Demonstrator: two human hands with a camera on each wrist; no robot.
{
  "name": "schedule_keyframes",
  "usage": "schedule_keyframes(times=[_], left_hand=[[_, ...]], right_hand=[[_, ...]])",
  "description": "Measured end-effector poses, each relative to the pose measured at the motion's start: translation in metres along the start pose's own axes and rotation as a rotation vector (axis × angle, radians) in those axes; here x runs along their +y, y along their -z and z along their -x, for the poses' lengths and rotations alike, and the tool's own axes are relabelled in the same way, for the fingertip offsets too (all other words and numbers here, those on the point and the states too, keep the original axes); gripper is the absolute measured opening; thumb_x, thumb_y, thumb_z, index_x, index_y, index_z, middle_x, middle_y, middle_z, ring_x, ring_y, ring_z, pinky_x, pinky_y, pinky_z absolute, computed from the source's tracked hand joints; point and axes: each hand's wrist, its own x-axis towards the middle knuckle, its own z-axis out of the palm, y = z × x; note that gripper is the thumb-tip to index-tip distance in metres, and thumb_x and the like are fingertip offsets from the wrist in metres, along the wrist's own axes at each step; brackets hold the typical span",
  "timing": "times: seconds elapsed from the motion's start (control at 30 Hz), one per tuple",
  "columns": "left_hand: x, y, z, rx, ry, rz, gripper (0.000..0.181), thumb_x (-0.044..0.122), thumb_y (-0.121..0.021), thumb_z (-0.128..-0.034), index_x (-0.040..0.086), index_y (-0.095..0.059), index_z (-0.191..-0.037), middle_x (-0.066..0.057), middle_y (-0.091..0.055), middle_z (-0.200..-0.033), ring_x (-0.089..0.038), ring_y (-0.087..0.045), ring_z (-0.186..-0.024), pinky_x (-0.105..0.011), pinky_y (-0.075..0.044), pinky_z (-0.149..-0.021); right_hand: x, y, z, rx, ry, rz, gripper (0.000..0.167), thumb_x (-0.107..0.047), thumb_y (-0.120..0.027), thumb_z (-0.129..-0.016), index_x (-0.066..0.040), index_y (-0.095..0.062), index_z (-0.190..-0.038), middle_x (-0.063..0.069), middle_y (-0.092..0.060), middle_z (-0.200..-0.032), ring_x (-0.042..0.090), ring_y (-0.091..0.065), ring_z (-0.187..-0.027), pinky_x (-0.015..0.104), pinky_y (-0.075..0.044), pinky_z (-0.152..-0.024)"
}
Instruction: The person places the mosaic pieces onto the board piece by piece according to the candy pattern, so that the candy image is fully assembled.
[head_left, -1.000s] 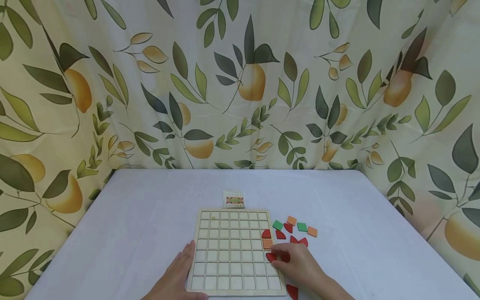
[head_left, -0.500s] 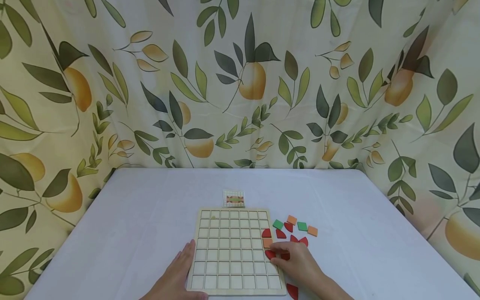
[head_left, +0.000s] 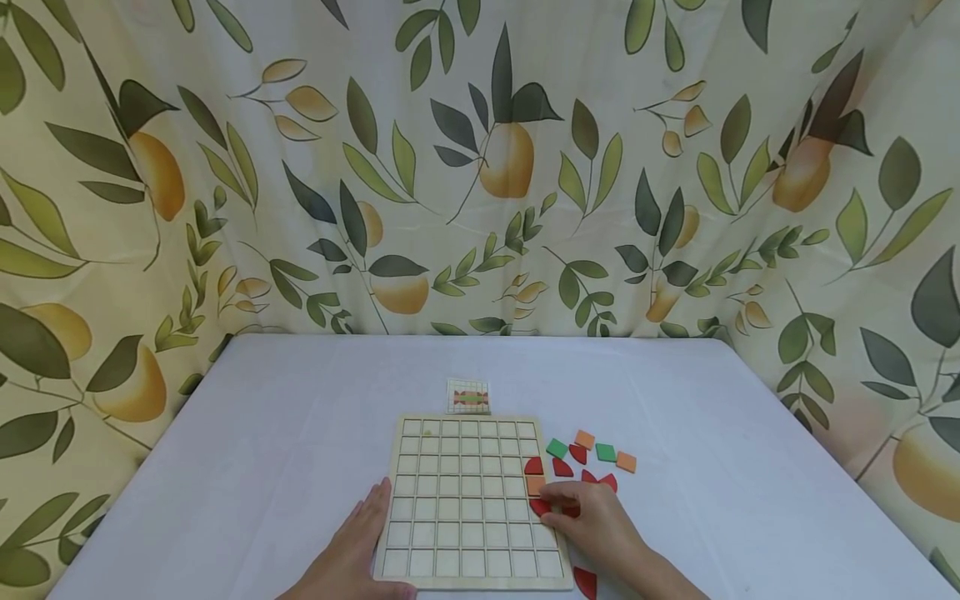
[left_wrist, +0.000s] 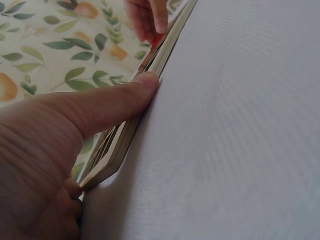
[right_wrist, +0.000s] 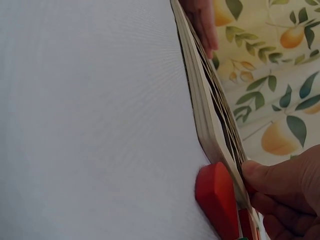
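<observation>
A pale wooden grid board (head_left: pixel 450 533) lies flat on the table. Along its left edge rests my left hand (head_left: pixel 348 546), fingers fairly straight; the left wrist view shows its thumb (left_wrist: pixel 117 102) lying on the front edge. My right hand (head_left: pixel 603 521) pinches a red quarter-circle tile (head_left: pixel 537 506) between thumb and fingers at the board's rightmost column, its far part covered by the fingertips. Directly above that tile sit an orange square tile (head_left: pixel 534 485) and another red quarter-circle tile (head_left: pixel 533 466). In the right wrist view, the thumb of the right hand (right_wrist: pixel 287 195) touches the board's top.
Right of the board lie several loose tiles: green squares (head_left: pixel 605 452), orange squares (head_left: pixel 626 462) and red quarter circles (head_left: pixel 562 468). One red tile (head_left: pixel 585 582) is by the near right corner. A small pattern card (head_left: pixel 468 397) stands behind the board. A leaf-print curtain (head_left: pixel 480 167) hangs beyond the table.
The red quarter-circle tile under my right fingers has slid slightly up and left, closer to the orange square. My left hand stays in place on the board; the head view tilts a little.
</observation>
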Motion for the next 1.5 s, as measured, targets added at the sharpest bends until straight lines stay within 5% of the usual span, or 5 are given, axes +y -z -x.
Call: schedule_keyframes(times=[1.5], left_hand=[[0.0023, 0.0011, -0.0009, 0.005, -0.006, -0.002, 0.128, 0.064, -0.073, -0.0596, -0.009, -0.008, -0.143, -0.024, -0.016, -0.148, -0.036, -0.011, -0.135, -0.002, 0.01, -0.094]], right_hand=[[0.0042, -0.0006, 0.0006, 0.032, 0.001, -0.012, 0.028, -0.017, -0.077, -0.074, -0.009, -0.073, -0.1, -0.003, -0.069, -0.093, 0.011, -0.061, -0.083, 0.015, -0.05, -0.066]])
